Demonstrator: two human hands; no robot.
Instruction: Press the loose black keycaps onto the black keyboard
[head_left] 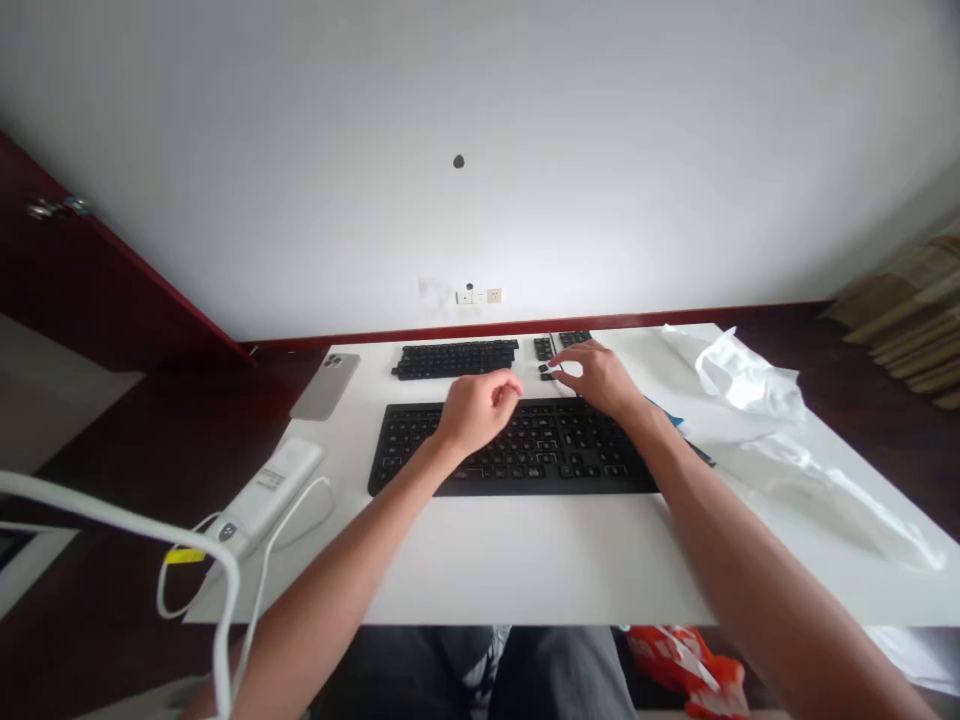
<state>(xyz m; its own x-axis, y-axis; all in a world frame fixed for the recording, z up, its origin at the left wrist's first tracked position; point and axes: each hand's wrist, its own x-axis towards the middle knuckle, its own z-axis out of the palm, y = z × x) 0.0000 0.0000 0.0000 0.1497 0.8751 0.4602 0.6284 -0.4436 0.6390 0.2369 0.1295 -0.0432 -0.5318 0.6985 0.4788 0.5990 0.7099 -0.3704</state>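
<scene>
A black keyboard (536, 455) lies across the white table, its surface showing many small square outlines. Over its upper left part, my left hand (480, 408) is closed with curled fingers; whatever they hold, if anything, is hidden. My right hand (592, 375) reaches past the keyboard's back edge, with thumb and index finger apart. Close to those fingertips are a few small black keycaps (544, 370). Behind the keyboard, a block of black keycaps (456, 359) is laid out in rows. Smaller groups of keycaps (575, 338) sit at the back, partly behind the right hand.
A phone (326, 386) and a white power strip (271, 490) with a white cable (225, 610) are on the left. Crumpled white plastic wrapping (750, 375) covers part of the right side. A red bag (686, 665) is below the table's front edge.
</scene>
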